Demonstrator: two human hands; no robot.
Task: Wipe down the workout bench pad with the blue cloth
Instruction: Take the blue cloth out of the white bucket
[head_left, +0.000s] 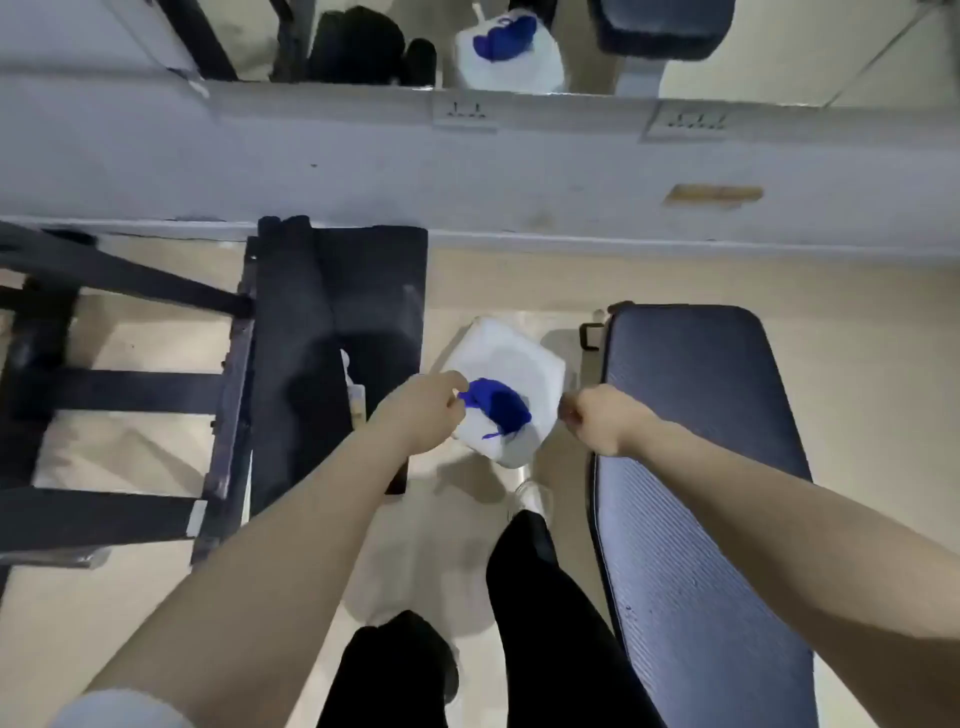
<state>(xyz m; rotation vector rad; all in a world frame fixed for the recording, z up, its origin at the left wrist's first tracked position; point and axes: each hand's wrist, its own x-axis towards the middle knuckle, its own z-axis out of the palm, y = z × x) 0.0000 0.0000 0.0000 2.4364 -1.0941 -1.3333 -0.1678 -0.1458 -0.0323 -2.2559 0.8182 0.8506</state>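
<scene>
- Blue cloth (496, 410) lies bunched on a white container (506, 387) on the floor, between two benches.
- Left hand (423, 415) reaches it, fingers curled at its edge; whether they pinch fabric cannot be told.
- Right hand (597, 418) hangs fisted, empty, beside the bench pad (696, 467).
- Risk: a careless tug could tip the container.
- No readable writing.
</scene>
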